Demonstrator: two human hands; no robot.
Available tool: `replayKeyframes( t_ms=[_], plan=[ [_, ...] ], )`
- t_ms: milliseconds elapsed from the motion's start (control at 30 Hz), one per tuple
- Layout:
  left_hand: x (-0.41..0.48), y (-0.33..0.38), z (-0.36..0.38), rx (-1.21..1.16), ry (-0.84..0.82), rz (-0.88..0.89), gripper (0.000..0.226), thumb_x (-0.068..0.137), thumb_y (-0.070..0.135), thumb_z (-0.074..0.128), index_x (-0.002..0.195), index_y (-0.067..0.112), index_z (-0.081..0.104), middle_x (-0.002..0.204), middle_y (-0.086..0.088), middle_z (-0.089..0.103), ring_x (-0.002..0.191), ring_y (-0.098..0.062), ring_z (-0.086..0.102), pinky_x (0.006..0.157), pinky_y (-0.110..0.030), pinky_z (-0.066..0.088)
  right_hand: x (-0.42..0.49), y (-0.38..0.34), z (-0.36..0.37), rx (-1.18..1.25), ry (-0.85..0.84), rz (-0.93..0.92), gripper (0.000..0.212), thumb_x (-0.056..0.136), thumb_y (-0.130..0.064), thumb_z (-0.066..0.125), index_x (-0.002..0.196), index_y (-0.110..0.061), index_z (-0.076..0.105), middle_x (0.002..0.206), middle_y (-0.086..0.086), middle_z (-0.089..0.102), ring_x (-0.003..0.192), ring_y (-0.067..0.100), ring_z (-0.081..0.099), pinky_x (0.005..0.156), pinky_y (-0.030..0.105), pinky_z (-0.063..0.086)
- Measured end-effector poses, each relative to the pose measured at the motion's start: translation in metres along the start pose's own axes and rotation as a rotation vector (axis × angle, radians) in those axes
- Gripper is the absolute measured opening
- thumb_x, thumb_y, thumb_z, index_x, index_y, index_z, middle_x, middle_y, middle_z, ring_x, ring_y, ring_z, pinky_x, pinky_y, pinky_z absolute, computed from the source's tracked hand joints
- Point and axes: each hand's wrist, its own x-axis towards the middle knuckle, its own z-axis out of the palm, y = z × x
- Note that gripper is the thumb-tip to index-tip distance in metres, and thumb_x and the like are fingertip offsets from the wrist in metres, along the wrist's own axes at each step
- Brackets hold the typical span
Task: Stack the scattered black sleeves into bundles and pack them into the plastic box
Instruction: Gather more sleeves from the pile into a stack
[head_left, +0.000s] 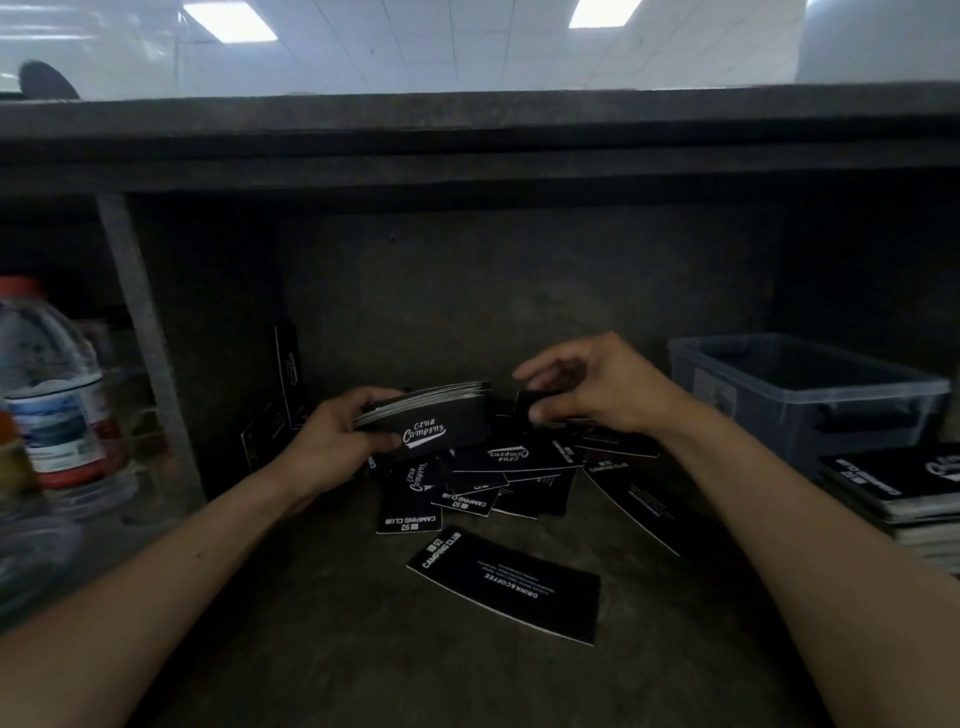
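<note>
Bundle (426, 415) status: the left hand (337, 436) grips a thick stack of black sleeves at its left end. The long axis runs left to right, and the free end points toward the right hand (587, 389). The right hand sits just beside that free end, thumb and fingers curled, and appears to pinch a single sleeve (540, 401). The hands are near each other but not touching.

Scattered sleeves (514, 457) lie overlapped on the shelf (311, 597) directly below and in front of both hands. One large sleeve (509, 582) lies apart, nearer the person.

Key relation: the pinched sleeve is level with the bundle's right end, so adding it probably calls for a short leftward slide along the bundle's long axis.

Plastic box (852, 415) stands to the far right, well apart from the bundle and closer to the right arm. Finished stacks (898, 488) rest in front of the box. Packing has probably not begun for this bundle; the box contents cannot be determined.
</note>
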Motion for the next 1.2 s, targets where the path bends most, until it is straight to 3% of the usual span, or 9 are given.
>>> replayKeyframes(
  t_ms=[100,267,333,600,767,900,1000,1100,1200],
  plan=[
    [-0.002,0.002,0.001,0.006,-0.032,0.012,0.048,0.084,-0.009,0.069,0.114,0.027,0.062,0.107,0.006,0.069,0.087,0.004,0.068,0.069,-0.005,0.051,-0.003,0.002,0.003,-0.098,-0.252,0.112,0.034,0.069,-0.013,0.087,0.099,-0.024,0.077,0.095,-0.003,0.077,0.092,0.007,0.07,0.087,0.018,0.053],
    [-0.003,0.001,0.002,0.019,-0.045,0.019,0.049,0.084,-0.011,0.067,0.121,0.021,0.06,0.109,0.006,0.068,0.087,0.004,0.068,0.074,-0.007,0.053,0.006,-0.003,0.007,0.156,0.425,-0.076,0.019,0.081,-0.002,0.077,0.096,-0.012,0.075,0.087,0.006,0.074,0.071,0.003,0.065,0.071,0.015,0.053],
    [-0.003,0.0,0.002,0.013,-0.053,0.017,0.051,0.084,-0.012,0.067,0.124,0.02,0.059,0.112,0.005,0.068,0.097,-0.003,0.066,0.077,-0.008,0.053,0.006,-0.008,0.004,0.334,0.534,-0.081,0.018,0.082,0.002,0.072,0.092,-0.013,0.073,0.085,0.001,0.073,0.072,0.001,0.066,0.07,0.015,0.053],
    [-0.004,0.003,-0.001,0.064,-0.092,-0.004,0.07,0.073,-0.009,0.08,0.131,0.022,0.057,0.119,0.003,0.067,0.098,-0.001,0.067,0.078,-0.007,0.052,0.009,0.003,0.038,0.782,0.366,0.232,0.023,0.08,0.001,0.074,0.097,-0.01,0.066,0.095,0.012,0.072,0.086,0.024,0.07,0.091,0.044,0.057],
    [-0.007,0.005,0.001,0.074,-0.074,0.011,0.06,0.071,0.015,0.088,0.121,0.031,0.06,0.109,0.013,0.069,0.093,0.007,0.068,0.075,-0.004,0.051,0.006,0.015,0.062,0.312,0.22,0.4,0.025,0.071,-0.016,0.088,0.082,-0.016,0.065,0.084,0.004,0.069,0.082,0.017,0.064,0.068,0.023,0.052],
    [-0.002,-0.002,0.002,0.069,-0.025,0.039,0.038,0.087,0.004,0.072,0.119,0.024,0.064,0.114,0.005,0.07,0.103,-0.008,0.069,0.079,-0.009,0.053,0.004,0.009,0.055,-0.376,0.063,0.433,0.069,0.057,-0.062,0.086,0.11,-0.022,0.067,0.11,-0.004,0.068,0.104,0.015,0.064,0.091,0.031,0.053],
    [0.0,-0.001,0.004,0.037,-0.011,-0.001,0.04,0.09,-0.005,0.064,0.121,0.02,0.064,0.117,-0.001,0.069,0.098,-0.004,0.065,0.079,-0.008,0.052,0.0,-0.001,0.052,-0.578,-0.135,0.519,0.1,0.054,-0.075,0.078,0.132,-0.017,0.056,0.133,0.0,0.059,0.12,0.02,0.056,0.1,0.034,0.048],
    [0.0,-0.001,0.004,0.041,-0.013,-0.014,0.042,0.09,-0.007,0.058,0.121,0.02,0.064,0.12,-0.002,0.068,0.099,-0.005,0.063,0.083,-0.01,0.049,-0.001,-0.006,0.044,-0.612,-0.203,0.484,0.081,0.061,-0.062,0.083,0.123,-0.015,0.064,0.125,0.001,0.063,0.112,0.019,0.06,0.096,0.033,0.051],
    [0.0,-0.001,0.004,0.04,-0.018,-0.011,0.043,0.09,-0.008,0.057,0.122,0.02,0.063,0.124,-0.003,0.066,0.105,-0.01,0.062,0.088,-0.014,0.049,-0.002,-0.01,0.03,-0.605,-0.126,0.346,0.038,0.068,-0.046,0.083,0.098,-0.023,0.077,0.095,-0.007,0.072,0.096,0.013,0.067,0.086,0.028,0.055]
  ],
)
